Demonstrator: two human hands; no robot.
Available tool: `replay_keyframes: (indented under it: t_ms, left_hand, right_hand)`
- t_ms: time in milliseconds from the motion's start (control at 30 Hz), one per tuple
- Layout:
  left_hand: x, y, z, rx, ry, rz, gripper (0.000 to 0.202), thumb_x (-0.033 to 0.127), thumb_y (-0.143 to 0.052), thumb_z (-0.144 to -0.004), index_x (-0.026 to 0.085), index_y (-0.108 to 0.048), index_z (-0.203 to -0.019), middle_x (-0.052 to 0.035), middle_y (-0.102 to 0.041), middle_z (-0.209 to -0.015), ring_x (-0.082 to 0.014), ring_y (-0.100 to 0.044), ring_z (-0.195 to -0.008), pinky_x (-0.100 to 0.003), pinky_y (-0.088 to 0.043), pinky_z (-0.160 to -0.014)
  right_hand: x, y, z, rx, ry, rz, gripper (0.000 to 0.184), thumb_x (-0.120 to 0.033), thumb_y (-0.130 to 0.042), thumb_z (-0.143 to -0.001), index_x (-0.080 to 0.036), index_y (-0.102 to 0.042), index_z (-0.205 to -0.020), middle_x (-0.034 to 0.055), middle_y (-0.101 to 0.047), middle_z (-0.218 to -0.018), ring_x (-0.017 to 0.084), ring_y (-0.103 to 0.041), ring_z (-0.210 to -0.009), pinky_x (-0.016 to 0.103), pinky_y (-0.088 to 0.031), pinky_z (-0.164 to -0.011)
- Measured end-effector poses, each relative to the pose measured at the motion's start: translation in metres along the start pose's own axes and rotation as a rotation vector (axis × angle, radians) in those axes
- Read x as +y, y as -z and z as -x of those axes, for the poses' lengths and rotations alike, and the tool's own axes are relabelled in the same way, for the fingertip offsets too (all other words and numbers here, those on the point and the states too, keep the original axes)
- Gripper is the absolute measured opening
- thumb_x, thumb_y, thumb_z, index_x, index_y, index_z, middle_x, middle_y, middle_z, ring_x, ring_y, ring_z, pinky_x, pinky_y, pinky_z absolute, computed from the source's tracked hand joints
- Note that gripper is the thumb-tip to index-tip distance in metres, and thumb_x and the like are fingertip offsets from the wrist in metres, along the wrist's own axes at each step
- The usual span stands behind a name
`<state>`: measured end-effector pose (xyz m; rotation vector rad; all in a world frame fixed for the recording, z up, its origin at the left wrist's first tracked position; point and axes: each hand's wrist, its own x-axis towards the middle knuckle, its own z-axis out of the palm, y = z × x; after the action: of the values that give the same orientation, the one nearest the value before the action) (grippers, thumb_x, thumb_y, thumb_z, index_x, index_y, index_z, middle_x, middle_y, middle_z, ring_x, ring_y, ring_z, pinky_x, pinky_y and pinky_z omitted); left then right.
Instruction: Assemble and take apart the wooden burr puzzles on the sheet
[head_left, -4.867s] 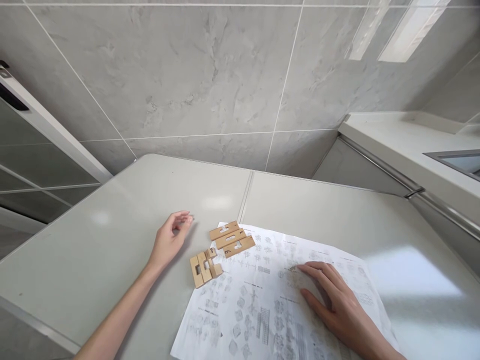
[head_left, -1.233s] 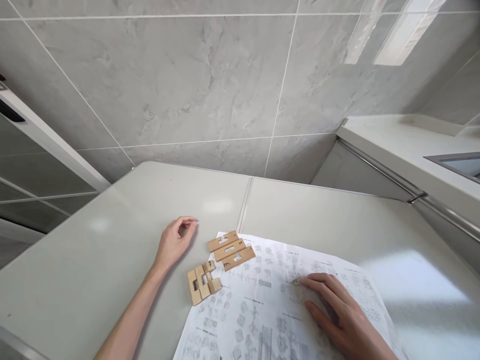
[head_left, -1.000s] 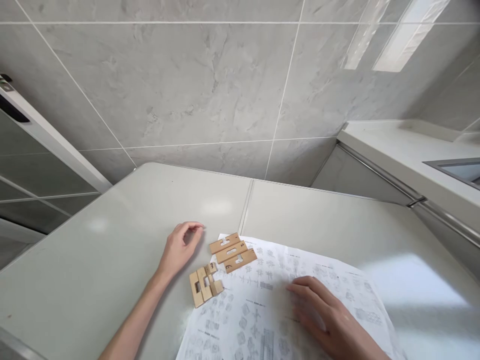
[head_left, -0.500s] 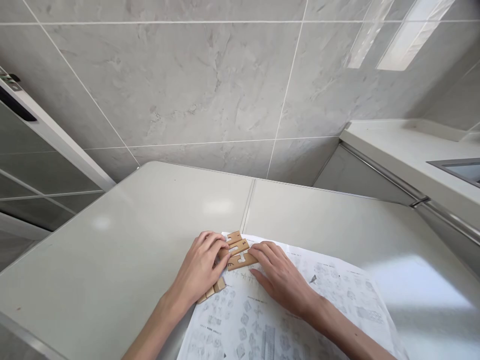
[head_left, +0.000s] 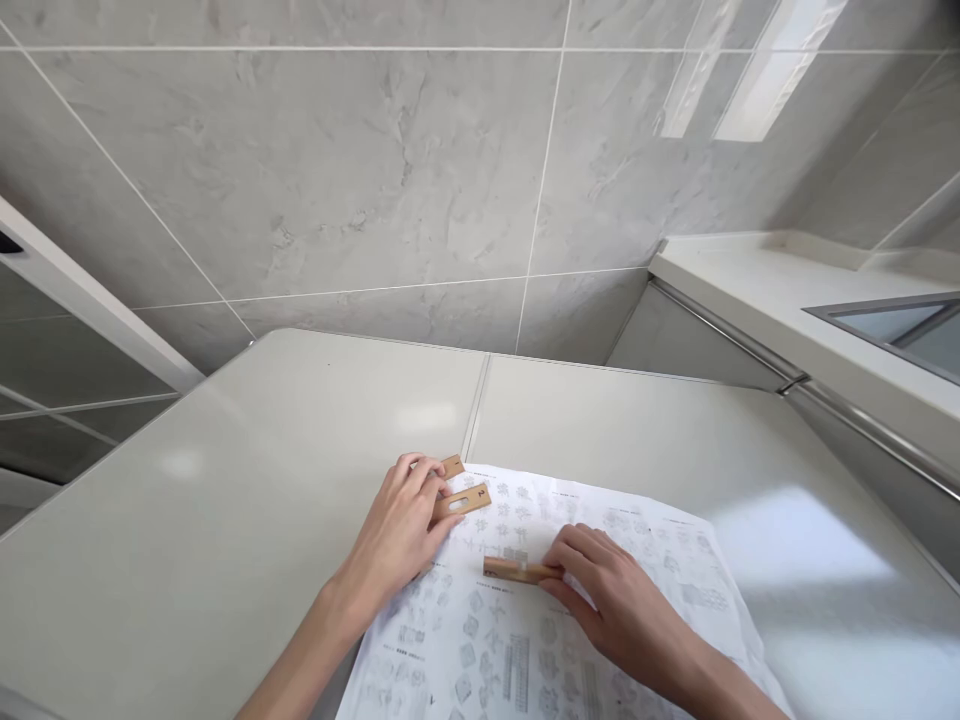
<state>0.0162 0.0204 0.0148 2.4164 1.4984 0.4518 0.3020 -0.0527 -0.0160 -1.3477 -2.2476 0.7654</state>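
My left hand (head_left: 394,520) is closed at the left edge of a printed paper sheet (head_left: 540,615), its fingers and thumb on two flat wooden puzzle pieces. One piece, marked 1 (head_left: 454,466), lies farther back; the piece marked 2 (head_left: 477,497), with a slot cut through it, points right from between thumb and fingers. My right hand (head_left: 611,590) pinches the right end of a third wooden puzzle piece (head_left: 504,569), turned edge-up over the sheet with a dark mark at its left end. Other wooden pieces are mostly hidden under my left hand.
The sheet of small printed drawings lies on a glossy white tabletop (head_left: 300,430) with a seam down its middle. A grey tiled wall (head_left: 390,180) stands behind. To the right is a white counter (head_left: 742,290) with a metal rail; a framed glass panel (head_left: 82,330) is at left.
My right hand has drawn the third wooden piece away from the other two, rightward and nearer me, and tilted it on edge. My left hand stays on pieces 1 and 2. The view has shifted slightly.
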Motion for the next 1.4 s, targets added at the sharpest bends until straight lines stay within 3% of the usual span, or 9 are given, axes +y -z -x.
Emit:
replay_keyframes:
  t_ms: [200, 400, 600, 733, 933, 1000, 1100, 1200, 1400]
  left_hand:
    - [0.025, -0.002, -0.004, -0.080, -0.089, -0.001, 0.019, 0.031, -0.079, -0.095, 0.022, -0.064, -0.087, -0.0065, -0.070, -0.112, -0.0331, -0.059, -0.120, -0.047, -0.055, -0.097]
    - [0.064, -0.015, -0.013, -0.188, -0.141, 0.074, 0.026, 0.036, -0.054, -0.110, 0.024, -0.060, -0.088, -0.0022, -0.072, -0.088, -0.0240, -0.068, -0.080, -0.034, -0.050, -0.069]
    - [0.095, -0.047, -0.021, -0.195, 0.113, 0.603, 0.024, 0.043, -0.046, -0.113, 0.028, -0.060, -0.125, 0.0031, -0.073, -0.074, -0.0197, -0.068, -0.067, -0.029, -0.051, -0.066]
    - [0.106, -0.068, -0.016, -0.241, 0.196, 0.901, 0.039, 0.051, -0.044, -0.113, 0.023, -0.063, -0.130, 0.0016, -0.065, -0.069, -0.0164, -0.059, -0.058, -0.027, -0.051, -0.059]
    - [0.102, -0.070, -0.007, -0.214, 0.166, 0.910, 0.042, 0.049, -0.042, -0.114, 0.028, -0.056, -0.147, -0.0043, -0.071, -0.091, -0.0187, -0.061, -0.075, -0.029, -0.056, -0.067]
    - [0.102, -0.068, -0.007, -0.188, 0.143, 0.877, 0.043, 0.047, -0.041, -0.115, 0.028, -0.055, -0.151, -0.0057, -0.072, -0.096, -0.0201, -0.063, -0.079, -0.032, -0.060, -0.074]
    - [0.102, -0.067, -0.006, -0.175, 0.085, 0.816, 0.045, 0.043, -0.039, -0.116, 0.032, -0.051, -0.157, -0.0089, -0.074, -0.120, -0.0219, -0.069, -0.092, -0.037, -0.063, -0.090]
    - [0.102, -0.068, -0.004, -0.171, 0.034, 0.760, 0.049, 0.038, -0.037, -0.116, 0.037, -0.041, -0.165, -0.0082, -0.069, -0.142, -0.0233, -0.072, -0.108, -0.042, -0.062, -0.104]
    - [0.099, -0.071, -0.002, -0.118, -0.023, 0.632, 0.053, 0.029, -0.037, -0.117, 0.039, -0.034, -0.169, -0.0039, -0.061, -0.159, -0.0251, -0.064, -0.141, -0.044, -0.058, -0.117]
  right_hand:
    - [0.007, 0.016, 0.034, 0.038, -0.211, -0.326, 0.030, -0.042, -0.047, -0.113, -0.026, -0.057, -0.090, 0.0022, -0.062, -0.090, 0.022, -0.058, -0.078, 0.034, -0.046, -0.070]
    - [0.013, 0.019, 0.047, 0.033, -0.304, -0.653, 0.042, -0.056, -0.042, -0.114, -0.024, -0.060, -0.093, 0.0012, -0.067, -0.080, 0.019, -0.061, -0.071, 0.032, -0.045, -0.068]
    - [0.017, 0.013, 0.046, 0.175, -0.305, -0.802, 0.045, -0.062, -0.043, -0.112, -0.023, -0.061, -0.098, 0.0007, -0.069, -0.074, 0.018, -0.061, -0.064, 0.030, -0.047, -0.064]
    - [0.023, 0.007, 0.048, 0.250, -0.344, -0.734, 0.043, -0.059, -0.046, -0.112, -0.022, -0.061, -0.096, -0.0003, -0.065, -0.070, 0.016, -0.054, -0.058, 0.028, -0.040, -0.056]
    - [0.027, 0.001, 0.053, 0.288, -0.349, -0.618, 0.039, -0.054, -0.050, -0.111, -0.024, -0.058, -0.088, -0.0020, -0.061, -0.064, 0.015, -0.049, -0.055, 0.028, -0.035, -0.053]
    - [0.026, 0.000, 0.051, 0.298, -0.349, -0.608, 0.039, -0.054, -0.050, -0.111, -0.024, -0.057, -0.087, -0.0020, -0.061, -0.063, 0.015, -0.048, -0.054, 0.027, -0.035, -0.052]
    - [0.025, -0.002, 0.050, 0.288, -0.338, -0.608, 0.039, -0.053, -0.048, -0.112, -0.024, -0.058, -0.088, -0.0017, -0.062, -0.062, 0.015, -0.048, -0.053, 0.027, -0.035, -0.051]
    - [0.023, -0.002, 0.049, 0.290, -0.334, -0.614, 0.040, -0.054, -0.048, -0.112, -0.024, -0.058, -0.088, -0.0017, -0.061, -0.061, 0.015, -0.046, -0.052, 0.027, -0.034, -0.050]
    - [0.020, -0.001, 0.048, 0.283, -0.355, -0.632, 0.043, -0.058, -0.046, -0.111, -0.024, -0.058, -0.087, -0.0017, -0.060, -0.059, 0.014, -0.044, -0.050, 0.027, -0.031, -0.048]
